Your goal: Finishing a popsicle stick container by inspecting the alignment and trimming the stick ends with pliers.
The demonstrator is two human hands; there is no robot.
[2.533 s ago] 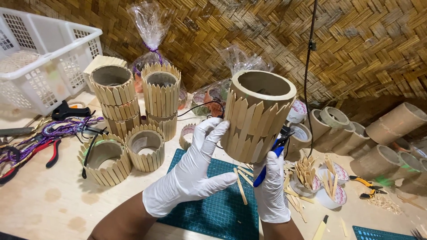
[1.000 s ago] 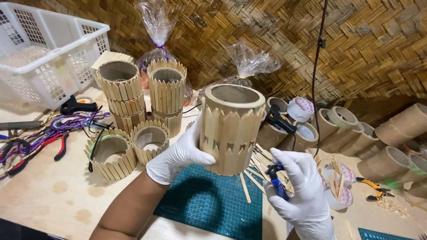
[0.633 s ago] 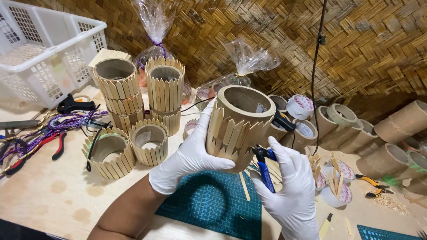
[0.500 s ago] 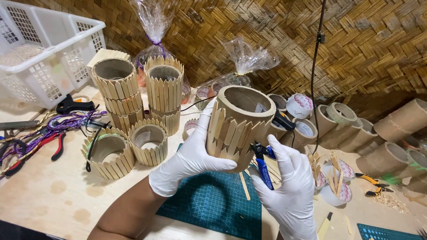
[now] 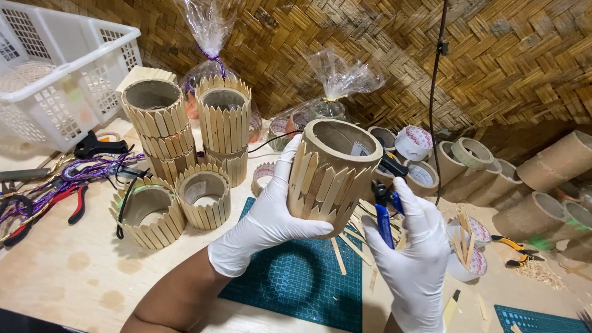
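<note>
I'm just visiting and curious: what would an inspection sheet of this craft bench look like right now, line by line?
Surface: pale wooden table with a green cutting mat.
Job's things: cardboard tube clad in wooden sticks; blue-handled cutters.
Clutter: finished stick-clad tubes, loose sticks, tape rolls, red-handled pliers, bare cardboard tubes.
Grippers: left hand, white-gloved, grips the tube; right hand, white-gloved, holds the cutters beside it.
Cables: black cord hanging down the wall; purple cords on the left.
Surroundings: woven bamboo wall, white plastic basket, cellophane-wrapped bundles.
</note>
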